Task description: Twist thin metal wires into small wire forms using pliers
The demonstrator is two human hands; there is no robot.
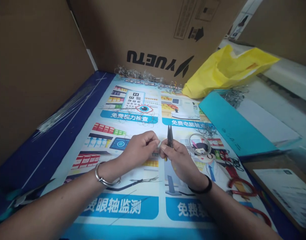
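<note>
My left hand (142,146) is closed in a pinch just left of the poster's middle; whatever lies between its fingertips is too small to make out. My right hand (179,160) is wrapped round dark needle-nose pliers (170,133), their jaws pointing up and away from me. The fingertips of both hands nearly meet. Beneath them lies a printed poster (161,186) with blue captions. A bundle of thin dark wires (143,180) rests on it below my left hand. Right of my right hand is a clear ring, like a tape roll (199,144).
Cardboard walls (153,30) stand behind and at left. Tangled wire pieces (143,74) line the back edge. At right are a yellow bag (225,70), a teal folder (232,126), black loops (234,163) and red-handled scissors (242,186). Another cutting tool (30,193) lies at left.
</note>
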